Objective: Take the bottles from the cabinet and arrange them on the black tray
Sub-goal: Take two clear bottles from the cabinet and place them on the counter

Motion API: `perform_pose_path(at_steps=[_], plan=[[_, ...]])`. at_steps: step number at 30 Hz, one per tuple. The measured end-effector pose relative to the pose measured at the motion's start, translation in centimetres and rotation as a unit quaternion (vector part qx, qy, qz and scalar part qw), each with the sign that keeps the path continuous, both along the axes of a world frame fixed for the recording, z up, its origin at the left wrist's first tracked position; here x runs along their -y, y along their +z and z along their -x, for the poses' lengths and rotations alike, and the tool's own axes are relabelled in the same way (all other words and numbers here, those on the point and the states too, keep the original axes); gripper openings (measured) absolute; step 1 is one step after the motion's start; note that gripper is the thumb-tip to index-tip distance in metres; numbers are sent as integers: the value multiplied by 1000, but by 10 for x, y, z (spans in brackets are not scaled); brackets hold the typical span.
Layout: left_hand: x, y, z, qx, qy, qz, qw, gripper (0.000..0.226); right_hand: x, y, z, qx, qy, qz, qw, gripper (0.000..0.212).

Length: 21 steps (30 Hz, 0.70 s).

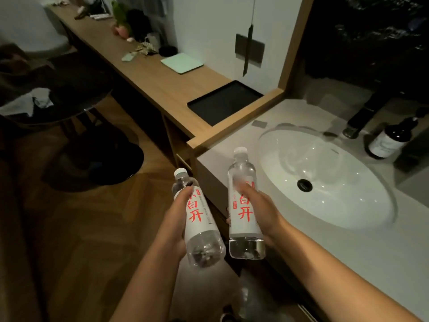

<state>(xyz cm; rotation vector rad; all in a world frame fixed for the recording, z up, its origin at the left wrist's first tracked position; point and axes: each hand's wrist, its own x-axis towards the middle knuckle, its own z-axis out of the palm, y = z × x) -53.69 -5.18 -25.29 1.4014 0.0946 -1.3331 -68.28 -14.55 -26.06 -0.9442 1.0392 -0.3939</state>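
Head view: two clear water bottles with white caps and white labels printed in red are held in the air, in front of the white bench. The left bottle (198, 219) is tilted, its cap leaning away to the left, and is wrapped by the fingers of the left hand (173, 224). The right bottle (243, 205) is held nearly upright, clasped by the right hand (262, 212). The black tray (224, 102) is seen farther off on the wooden bench (148, 73), well apart from both bottles. A white sink (325, 173) is set in the white bench to the right.
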Motion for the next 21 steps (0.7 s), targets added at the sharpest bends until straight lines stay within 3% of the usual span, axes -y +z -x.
perform_pose_path(at_steps=[7,21], plan=[[41,3,-102,-15,-61,6,998,41,28,-6,-101,-35,-11,26,999,50],[132,19,-281,36,-186,-5,982,50,81,0,-262,43,-123,-44,990,45]])
